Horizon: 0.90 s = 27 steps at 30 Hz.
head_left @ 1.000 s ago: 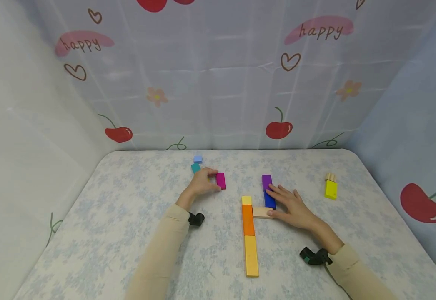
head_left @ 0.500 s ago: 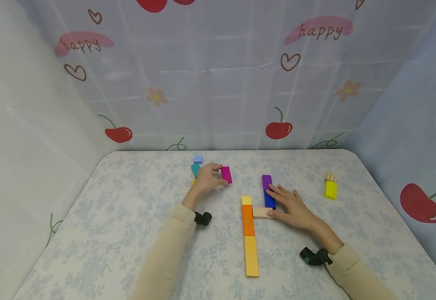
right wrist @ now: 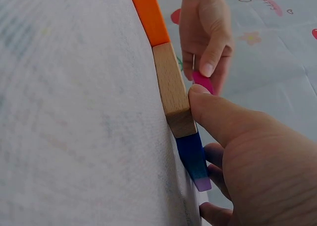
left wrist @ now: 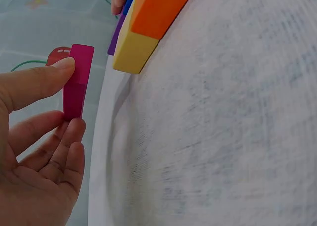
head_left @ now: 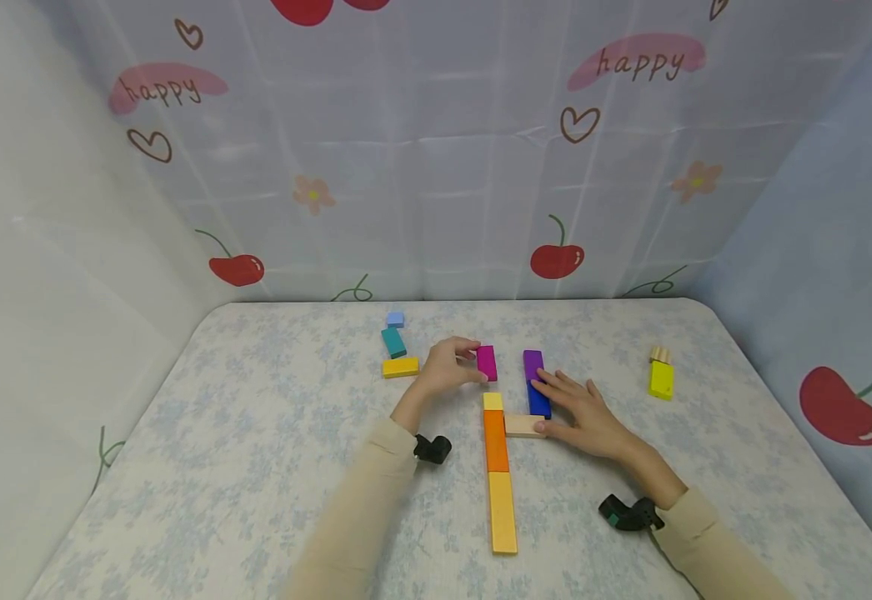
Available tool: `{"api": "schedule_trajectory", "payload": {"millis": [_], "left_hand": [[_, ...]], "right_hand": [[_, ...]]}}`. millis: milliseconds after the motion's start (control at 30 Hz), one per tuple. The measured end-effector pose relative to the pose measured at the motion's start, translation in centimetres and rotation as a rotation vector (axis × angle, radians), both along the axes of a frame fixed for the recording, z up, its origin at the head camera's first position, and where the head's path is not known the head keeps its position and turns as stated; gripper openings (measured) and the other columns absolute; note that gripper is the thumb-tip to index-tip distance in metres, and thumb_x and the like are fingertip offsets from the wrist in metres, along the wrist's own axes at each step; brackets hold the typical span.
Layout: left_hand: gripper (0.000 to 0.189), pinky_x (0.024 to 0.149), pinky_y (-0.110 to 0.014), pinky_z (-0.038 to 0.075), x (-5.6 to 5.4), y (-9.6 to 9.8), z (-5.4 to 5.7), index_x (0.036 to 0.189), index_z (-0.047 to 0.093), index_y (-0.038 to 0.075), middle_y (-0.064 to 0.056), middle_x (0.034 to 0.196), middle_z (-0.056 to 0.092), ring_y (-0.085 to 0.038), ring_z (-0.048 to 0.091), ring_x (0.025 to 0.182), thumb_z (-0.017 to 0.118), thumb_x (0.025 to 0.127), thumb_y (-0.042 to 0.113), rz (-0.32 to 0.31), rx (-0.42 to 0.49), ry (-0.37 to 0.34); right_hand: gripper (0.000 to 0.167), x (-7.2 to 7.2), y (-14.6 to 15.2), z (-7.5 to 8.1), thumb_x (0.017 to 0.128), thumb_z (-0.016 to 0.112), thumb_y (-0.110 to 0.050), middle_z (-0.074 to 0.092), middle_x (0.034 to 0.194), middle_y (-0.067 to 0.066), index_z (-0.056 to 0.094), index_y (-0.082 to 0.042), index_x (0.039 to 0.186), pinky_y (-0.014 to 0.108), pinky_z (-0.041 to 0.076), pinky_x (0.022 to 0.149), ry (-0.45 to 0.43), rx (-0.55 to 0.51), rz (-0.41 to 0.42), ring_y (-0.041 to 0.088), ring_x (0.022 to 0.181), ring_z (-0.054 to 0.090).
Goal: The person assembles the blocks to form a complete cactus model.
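Note:
My left hand [head_left: 447, 367] pinches a magenta block [head_left: 486, 363] between thumb and fingers, just beyond the small pale yellow block [head_left: 493, 402]. That one heads a straight row with an orange block [head_left: 496, 442] and a long light-orange block [head_left: 502, 512]. A plain wooden block [head_left: 523, 426] juts rightward from the row. Beyond its right end lie a blue block [head_left: 538, 402] and a purple block [head_left: 533, 363], end to end. My right hand [head_left: 586, 414] rests against these with fingers spread, its thumb [right wrist: 200, 89] touching the plain wooden block.
Left of the left hand lie a yellow block [head_left: 401, 367], a teal block [head_left: 393, 342] and a small light-blue block [head_left: 395, 320]. At the right are a bright yellow block [head_left: 661, 380] and small pale wooden pieces [head_left: 660, 354]. A printed curtain [head_left: 436, 167] hangs behind the table.
My left hand has carried the magenta block rightward to just beyond the row's far end, bringing the yellow block on the left into full view. The right hand has stayed still.

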<state>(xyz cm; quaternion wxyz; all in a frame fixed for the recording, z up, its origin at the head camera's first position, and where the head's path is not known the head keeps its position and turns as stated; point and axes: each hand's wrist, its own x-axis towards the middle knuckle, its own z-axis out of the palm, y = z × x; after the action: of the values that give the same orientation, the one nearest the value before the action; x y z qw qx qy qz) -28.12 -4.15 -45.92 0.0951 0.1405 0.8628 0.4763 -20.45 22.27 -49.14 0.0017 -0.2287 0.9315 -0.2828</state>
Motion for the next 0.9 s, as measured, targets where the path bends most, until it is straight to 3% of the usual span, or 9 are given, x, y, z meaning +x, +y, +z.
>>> {"api": "schedule_trajectory", "payload": {"millis": [333,900], "left_hand": [[0.055,0.096,-0.038,0.052,0.3,0.5,-1.5,0.13,0.063,0.005,-0.012,0.124,0.065,-0.027,0.062,0.107,0.082,0.078,0.011,0.004,0.006,-0.016],[0.055,0.091,-0.032,0.052,0.2,0.5,-2.0,0.127,0.065,0.004,-0.011,0.115,0.067,-0.022,0.061,0.1,0.084,0.077,0.013,-0.026,0.001,-0.015]], "right_hand": [[0.072,-0.1,0.0,0.0,0.087,0.07,-0.044,0.035,0.157,0.015,0.047,-0.011,0.146,0.079,0.004,0.107,-0.006,0.011,0.0,0.045,0.145,0.025],[0.071,-0.1,-0.1,0.1,0.088,0.069,-0.044,0.035,0.157,0.015,0.046,-0.011,0.147,0.079,0.005,0.106,-0.005,0.019,0.001,0.045,0.145,0.025]]}}
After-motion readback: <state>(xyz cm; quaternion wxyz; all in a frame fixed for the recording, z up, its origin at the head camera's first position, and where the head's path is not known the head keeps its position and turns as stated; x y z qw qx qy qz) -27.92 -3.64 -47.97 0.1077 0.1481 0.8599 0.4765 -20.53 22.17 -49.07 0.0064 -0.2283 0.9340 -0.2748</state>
